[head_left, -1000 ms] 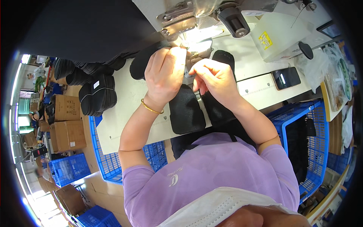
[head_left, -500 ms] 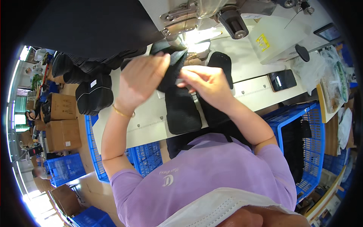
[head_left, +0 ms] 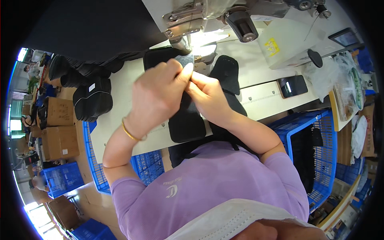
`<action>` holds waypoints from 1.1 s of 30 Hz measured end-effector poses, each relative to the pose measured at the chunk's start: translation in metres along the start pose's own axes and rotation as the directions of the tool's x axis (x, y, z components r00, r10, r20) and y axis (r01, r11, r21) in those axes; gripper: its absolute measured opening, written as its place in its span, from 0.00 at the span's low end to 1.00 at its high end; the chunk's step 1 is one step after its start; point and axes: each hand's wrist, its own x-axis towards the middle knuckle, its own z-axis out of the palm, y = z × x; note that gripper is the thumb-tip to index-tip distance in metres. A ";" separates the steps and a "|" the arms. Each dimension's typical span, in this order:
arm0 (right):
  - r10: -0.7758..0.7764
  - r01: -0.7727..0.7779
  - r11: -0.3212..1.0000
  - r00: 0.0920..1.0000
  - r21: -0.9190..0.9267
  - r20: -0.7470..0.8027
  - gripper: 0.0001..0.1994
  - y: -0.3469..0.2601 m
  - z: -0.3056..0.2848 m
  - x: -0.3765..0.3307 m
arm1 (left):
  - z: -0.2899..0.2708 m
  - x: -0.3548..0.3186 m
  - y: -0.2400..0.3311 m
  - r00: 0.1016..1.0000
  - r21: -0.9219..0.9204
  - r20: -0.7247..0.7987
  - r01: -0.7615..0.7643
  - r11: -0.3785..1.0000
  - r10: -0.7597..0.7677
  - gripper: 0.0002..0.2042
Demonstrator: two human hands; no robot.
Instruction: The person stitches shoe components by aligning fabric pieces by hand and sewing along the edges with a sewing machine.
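- We see the hands come together: half a second ago the blurred left hand [head_left: 158,90] and the right hand [head_left: 212,100] stood a little apart, with a ribbed edge showing between them; now their fingertips meet.
- We find the black fabric piece [head_left: 162,56] behind and above the left hand's knuckles, just under the metal head of the sewing machine [head_left: 184,30], its greyish inner side catching the lamplight.
- For the work at the machine, we judge that this closing-up means the piece's edge is being gathered or straightened by fingertip (the ribbed edge itself is mostly covered now).
- Our left hand is curled, back upward, and seems to grip the piece between thumb and bent fingers; the bracelet [head_left: 132,130] sits at its wrist.
- Our right hand reaches in from the other side, thumb and forefinger drawn together against the left thumb; we cannot tell whether cloth lies between them.
- Both elbows bend outward, the forearms slanting inward over the table [head_left: 116,116].
- Below the hands, another dark piece [head_left: 187,126] lies at the near edge.
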 end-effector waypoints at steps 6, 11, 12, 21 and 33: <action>-0.057 0.058 0.997 0.998 0.047 -0.021 0.08 -0.012 -0.014 -0.016 | 0.002 -0.005 0.029 0.999 0.072 -0.042 -0.014 0.997 0.017 0.16; -0.105 0.107 0.992 0.994 0.061 -0.036 0.09 -0.006 -0.016 -0.012 | 0.005 0.000 0.040 0.996 0.102 -0.055 0.081 0.991 -0.076 0.18; -0.079 0.081 0.995 0.997 0.062 -0.024 0.09 -0.009 -0.016 -0.011 | 0.005 0.001 0.041 0.996 0.099 -0.054 0.080 0.992 -0.075 0.18; -0.033 0.037 0.987 0.999 0.159 -0.026 0.10 -0.007 -0.014 0.002 | 0.017 0.009 0.028 0.992 0.143 -0.079 0.105 0.984 -0.094 0.15; 0.044 -0.054 0.985 0.997 0.165 0.065 0.12 -0.006 -0.020 0.008 | 0.024 0.006 0.020 0.980 0.106 -0.136 0.160 0.981 -0.145 0.16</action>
